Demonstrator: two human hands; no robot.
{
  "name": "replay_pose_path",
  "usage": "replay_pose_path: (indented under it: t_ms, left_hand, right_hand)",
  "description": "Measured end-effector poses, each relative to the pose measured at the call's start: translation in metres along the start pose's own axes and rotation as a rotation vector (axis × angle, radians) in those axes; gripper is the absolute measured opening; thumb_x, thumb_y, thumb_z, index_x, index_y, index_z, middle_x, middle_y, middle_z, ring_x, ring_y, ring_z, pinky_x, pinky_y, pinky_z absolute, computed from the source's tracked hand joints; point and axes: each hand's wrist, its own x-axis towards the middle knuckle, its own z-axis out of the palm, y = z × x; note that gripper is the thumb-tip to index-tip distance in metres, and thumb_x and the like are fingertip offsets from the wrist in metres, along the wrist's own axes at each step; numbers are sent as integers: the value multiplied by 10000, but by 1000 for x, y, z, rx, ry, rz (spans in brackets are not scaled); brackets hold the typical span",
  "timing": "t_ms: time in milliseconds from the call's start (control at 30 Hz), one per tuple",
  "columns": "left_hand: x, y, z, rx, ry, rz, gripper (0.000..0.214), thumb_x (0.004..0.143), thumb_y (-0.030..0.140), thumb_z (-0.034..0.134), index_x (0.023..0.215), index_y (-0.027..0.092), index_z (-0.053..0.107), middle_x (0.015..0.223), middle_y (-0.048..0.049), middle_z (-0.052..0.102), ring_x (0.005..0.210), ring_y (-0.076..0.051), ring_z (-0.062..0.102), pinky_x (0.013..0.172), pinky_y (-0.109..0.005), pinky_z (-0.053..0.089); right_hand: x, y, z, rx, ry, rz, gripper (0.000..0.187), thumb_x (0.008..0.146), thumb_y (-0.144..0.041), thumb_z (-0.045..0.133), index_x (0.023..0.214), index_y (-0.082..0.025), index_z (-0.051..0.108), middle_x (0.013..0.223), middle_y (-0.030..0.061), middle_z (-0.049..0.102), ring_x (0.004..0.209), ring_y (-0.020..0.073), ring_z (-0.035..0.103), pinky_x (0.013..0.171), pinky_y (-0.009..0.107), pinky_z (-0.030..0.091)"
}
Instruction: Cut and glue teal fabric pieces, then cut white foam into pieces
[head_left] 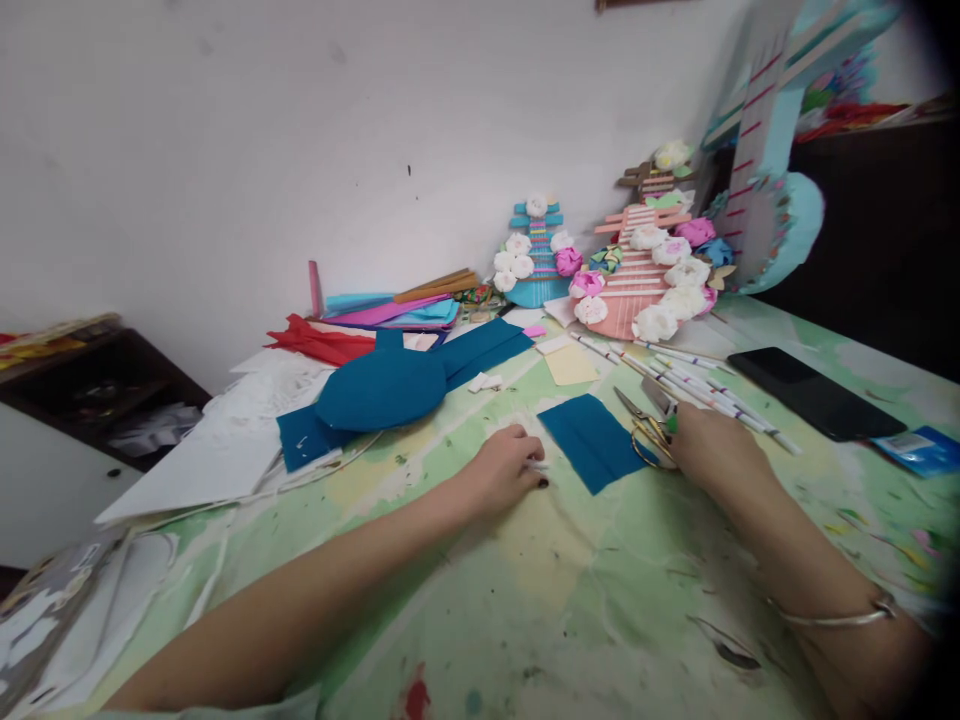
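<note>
My left hand rests on the table with its fingers curled around a small white piece, mostly hidden. Just right of it lies a creased dark-blue sheet. My right hand is closed at the sheet's right side, on what looks like a flat grey-bladed tool with a green part; the fingers hide much of it. Gold-handled scissors lie against those fingers, their blades pointing away and left. Farther left is a dark-blue guitar-like cutout with a rounded body and long neck.
White pens lie beyond my right hand, near a black phone and a blue packet. Flower-decorated instrument models stand by the wall. Coloured paper and white sheets lie at the left.
</note>
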Motion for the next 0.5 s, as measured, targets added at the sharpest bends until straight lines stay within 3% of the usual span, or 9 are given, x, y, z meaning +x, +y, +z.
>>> replay_pose_path:
  t_ms: [133, 367, 500]
  left_hand:
    - [3, -4, 0, -62, 0, -52, 253, 691, 19, 527, 787, 166, 708, 813, -57, 691, 788, -178, 620, 769, -292, 468]
    - [-2, -17, -5, -230, -37, -126, 254, 661, 106, 568, 819, 157, 761, 770, -37, 744, 706, -151, 662, 648, -220, 498]
    - [-23, -23, -17, -435, 31, -308, 354, 669, 178, 611, 989, 142, 757, 851, -68, 757, 732, -169, 677, 640, -237, 511]
  right_hand:
    - [4, 2, 2, -5, -26, 1, 178, 806, -140, 492, 951, -125, 593, 948, 219, 634, 903, 352, 627, 635, 363, 421]
    - [7, 6, 8, 12, -18, -25, 145, 810, -144, 484, 922, -146, 576, 935, 217, 628, 896, 374, 621, 619, 371, 417]
    - [6, 6, 9, 11, 4, -25, 145, 781, -130, 502, 902, -148, 581, 878, 204, 627, 850, 362, 627, 597, 363, 413]
